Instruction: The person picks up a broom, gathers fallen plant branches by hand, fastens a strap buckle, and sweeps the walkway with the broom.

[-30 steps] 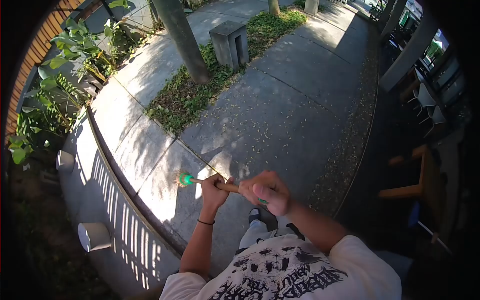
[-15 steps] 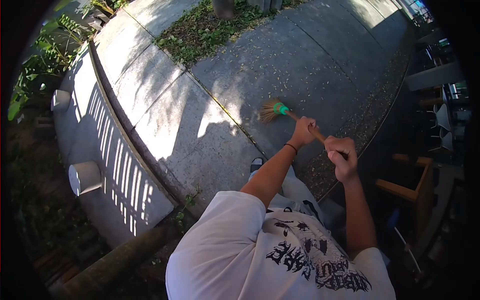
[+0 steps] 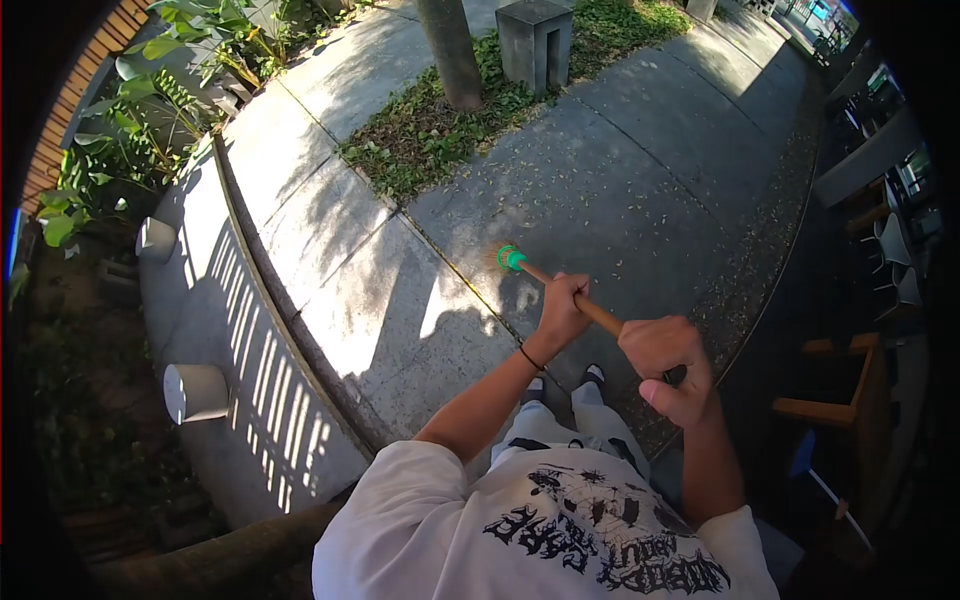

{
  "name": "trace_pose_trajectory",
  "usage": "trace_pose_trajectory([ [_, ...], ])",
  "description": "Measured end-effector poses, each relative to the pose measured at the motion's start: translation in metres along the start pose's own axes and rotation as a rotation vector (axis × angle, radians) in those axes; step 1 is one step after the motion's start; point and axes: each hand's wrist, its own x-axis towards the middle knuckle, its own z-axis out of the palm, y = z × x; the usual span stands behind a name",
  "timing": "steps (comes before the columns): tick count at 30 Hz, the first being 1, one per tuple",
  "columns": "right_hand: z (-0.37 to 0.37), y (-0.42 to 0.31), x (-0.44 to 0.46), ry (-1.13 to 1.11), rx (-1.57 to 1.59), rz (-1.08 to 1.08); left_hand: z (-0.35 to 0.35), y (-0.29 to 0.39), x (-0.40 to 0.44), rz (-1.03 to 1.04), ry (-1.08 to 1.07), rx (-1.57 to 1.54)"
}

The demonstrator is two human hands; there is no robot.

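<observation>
A broom (image 3: 597, 313) with a wooden handle, a green binding and straw-coloured bristles slants across the view in front of me. My left hand (image 3: 566, 312) is wrapped round the handle partway down, nearer the bristles. Higher up, at the handle's top end, my right hand (image 3: 668, 368) is closed in a fist round it. The bristle head points away from me, over or on the grey concrete paving (image 3: 600, 200); whether it touches cannot be made out. Small pale leaves are scattered on the paving beyond the broom.
A planted bed (image 3: 430, 150) with a tree trunk (image 3: 448, 55) and a concrete post (image 3: 535, 50) lies ahead. Leftward, a raised kerb borders a lower slab with white cylinders (image 3: 196, 392). On the right are a wooden frame (image 3: 820, 410), a blue-ended stick (image 3: 803, 455) and white chairs (image 3: 893, 240).
The broom head has moved left and away from me, with both hands shifting left and lower in view. My view has tilted up, showing more of the tree and post.
</observation>
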Motion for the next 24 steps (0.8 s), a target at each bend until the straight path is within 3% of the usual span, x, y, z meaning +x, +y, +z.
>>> trace_pose_trajectory([
  [3, 0.046, 0.059, 0.015, -0.033, 0.055, -0.014, -0.08, -0.062, 0.018, 0.022, 0.069, 0.175],
  [7, 0.089, 0.061, 0.043, -0.103, 0.021, -0.141, -0.158, -0.042, 0.045, 0.047, 0.024, 0.266],
  [10, 0.079, 0.031, 0.06, -0.132, 0.118, -0.143, -0.17, -0.013, 0.038, 0.006, -0.029, 0.312],
  [13, 0.053, 0.04, 0.068, -0.179, 0.325, -0.052, -0.157, -0.003, 0.005, -0.236, 0.017, 0.279],
  [15, 0.042, 0.067, 0.075, -0.211, 0.427, 0.04, -0.139, -0.038, -0.031, -0.359, 0.087, 0.342],
  [17, 0.035, 0.119, 0.059, -0.214, 0.592, 0.271, -0.125, -0.077, -0.064, -0.397, 0.148, 0.359],
  [19, 0.053, 0.162, 0.043, -0.065, 0.632, 0.309, -0.115, -0.112, -0.088, -0.484, 0.103, 0.328],
  [22, 0.052, 0.219, 0.047, -0.167, 0.473, 0.333, -0.116, -0.165, -0.071, -0.564, 0.009, 0.377],
  [24, 0.036, 0.247, 0.062, -0.078, 0.212, 0.355, -0.105, -0.208, -0.02, -0.419, -0.08, 0.267],
])
